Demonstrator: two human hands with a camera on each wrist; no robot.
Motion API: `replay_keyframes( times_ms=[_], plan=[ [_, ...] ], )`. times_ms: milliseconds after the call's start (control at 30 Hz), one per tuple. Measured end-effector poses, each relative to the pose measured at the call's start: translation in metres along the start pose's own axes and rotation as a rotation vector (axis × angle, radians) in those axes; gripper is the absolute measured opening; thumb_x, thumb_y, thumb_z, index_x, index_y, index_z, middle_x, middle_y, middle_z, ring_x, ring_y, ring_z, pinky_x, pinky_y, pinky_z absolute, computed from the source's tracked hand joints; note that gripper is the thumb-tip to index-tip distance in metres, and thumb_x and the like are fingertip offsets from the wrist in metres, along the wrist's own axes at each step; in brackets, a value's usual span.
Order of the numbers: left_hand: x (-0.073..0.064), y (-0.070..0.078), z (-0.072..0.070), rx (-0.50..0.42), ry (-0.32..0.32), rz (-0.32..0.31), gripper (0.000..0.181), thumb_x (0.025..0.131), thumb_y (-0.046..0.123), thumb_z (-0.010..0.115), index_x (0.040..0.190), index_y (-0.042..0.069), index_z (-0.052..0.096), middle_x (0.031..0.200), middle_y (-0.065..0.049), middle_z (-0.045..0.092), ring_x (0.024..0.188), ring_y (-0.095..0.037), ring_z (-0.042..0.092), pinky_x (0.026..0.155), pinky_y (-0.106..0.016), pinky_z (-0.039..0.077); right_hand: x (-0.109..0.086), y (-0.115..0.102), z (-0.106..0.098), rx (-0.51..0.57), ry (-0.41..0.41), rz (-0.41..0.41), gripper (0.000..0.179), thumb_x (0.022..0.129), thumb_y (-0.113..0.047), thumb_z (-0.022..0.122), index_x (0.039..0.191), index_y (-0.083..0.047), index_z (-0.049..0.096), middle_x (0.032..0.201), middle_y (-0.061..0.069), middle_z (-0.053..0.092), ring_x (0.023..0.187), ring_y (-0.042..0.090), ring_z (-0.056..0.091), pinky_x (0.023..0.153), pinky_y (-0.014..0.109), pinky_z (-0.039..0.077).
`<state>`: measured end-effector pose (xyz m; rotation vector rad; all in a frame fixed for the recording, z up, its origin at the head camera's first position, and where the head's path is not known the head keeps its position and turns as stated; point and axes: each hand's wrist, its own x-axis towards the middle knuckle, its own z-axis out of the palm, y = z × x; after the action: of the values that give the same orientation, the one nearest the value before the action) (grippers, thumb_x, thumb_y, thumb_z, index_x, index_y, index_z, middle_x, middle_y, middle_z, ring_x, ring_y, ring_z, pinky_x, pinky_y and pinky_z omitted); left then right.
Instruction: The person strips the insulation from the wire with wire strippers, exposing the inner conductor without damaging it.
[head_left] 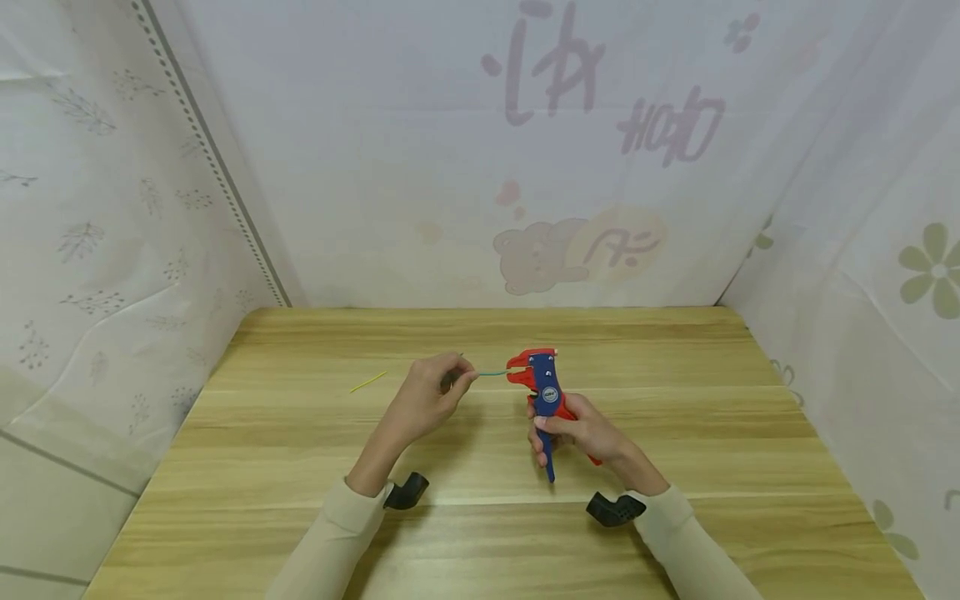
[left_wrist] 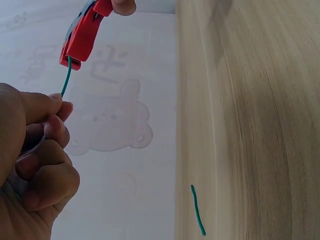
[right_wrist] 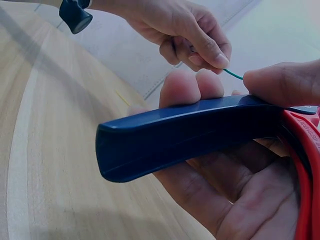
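Note:
My left hand point(head_left: 432, 392) pinches a thin green wire point(head_left: 491, 373) between thumb and forefinger, its other fingers curled in. The wire runs right, and its far end sits at the mouth of a red and blue wire stripper point(head_left: 549, 395). In the left wrist view the green wire point(left_wrist: 67, 76) meets the red jaws of the wire stripper point(left_wrist: 84, 37). My right hand point(head_left: 585, 433) grips the tool upright, fingers wrapped round the blue handle point(right_wrist: 185, 130) and thumb across its top.
A short yellow wire point(head_left: 368, 382) lies on the wooden table point(head_left: 480, 542) left of my left hand. Another green wire piece point(left_wrist: 198, 210) lies on the table in the left wrist view. Black wrist-worn pieces point(head_left: 407, 492) sit at both cuffs. A printed curtain point(head_left: 390, 208) hangs behind the table.

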<state>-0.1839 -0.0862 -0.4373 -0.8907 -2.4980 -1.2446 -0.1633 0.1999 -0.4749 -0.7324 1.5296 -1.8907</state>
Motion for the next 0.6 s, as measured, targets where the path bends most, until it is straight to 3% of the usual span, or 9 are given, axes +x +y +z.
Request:
replay_keyframes(
  times_ms=[600],
  plan=[
    [0.0007,0.0031,0.0011,0.038,0.009,0.026,0.007,0.099,0.012,0.068,0.093,0.009,0.071,0.074,0.003,0.064,0.057,-0.003,0.044,0.053,-0.020,0.041,0.0017,0.0034,0.0066,-0.054,0.034,0.033,0.014,0.108,-0.009,0.048,0.117,0.002,0.048,0.082,0.006,0.066,0.069,0.015,0.070,0.068,0.032,0.062]
  ],
)
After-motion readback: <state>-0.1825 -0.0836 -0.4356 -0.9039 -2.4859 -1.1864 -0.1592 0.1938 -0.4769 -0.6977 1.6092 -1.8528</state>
